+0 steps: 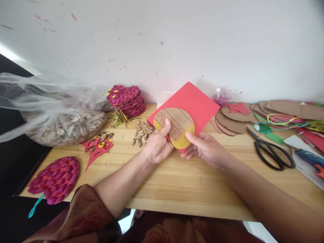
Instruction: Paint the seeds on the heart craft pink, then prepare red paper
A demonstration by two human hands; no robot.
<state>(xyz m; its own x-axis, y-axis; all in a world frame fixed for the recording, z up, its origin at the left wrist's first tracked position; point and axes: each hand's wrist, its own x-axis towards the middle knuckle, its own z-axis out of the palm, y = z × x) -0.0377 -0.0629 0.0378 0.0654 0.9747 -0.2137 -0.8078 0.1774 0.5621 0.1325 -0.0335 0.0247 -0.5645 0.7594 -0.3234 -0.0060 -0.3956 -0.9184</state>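
Observation:
A rounded cardboard piece (174, 118) with printed lines and glossy yellow tape on its edges lies against a red paper sheet (192, 101), both held up over the table. My left hand (160, 143) grips them from the lower left, thumb pressed on the cardboard. From the lower right, my right hand (205, 148) pinches the same two, its thumb at the taped edge and its fingers behind the paper. Shelled pistachio-like nutshells (140, 133), or similar tan pieces, lie in a loose pile beyond my left hand.
At left are a magenta-studded heart (57, 179), red scraps (97, 148) and a plastic bag of shells (68, 125). Studded discs (126, 101) are stacked behind. Black scissors (273, 153), cardboard cutouts (234, 119), coloured cords (280, 119) and a blue-handled tool (308, 158) lie at right.

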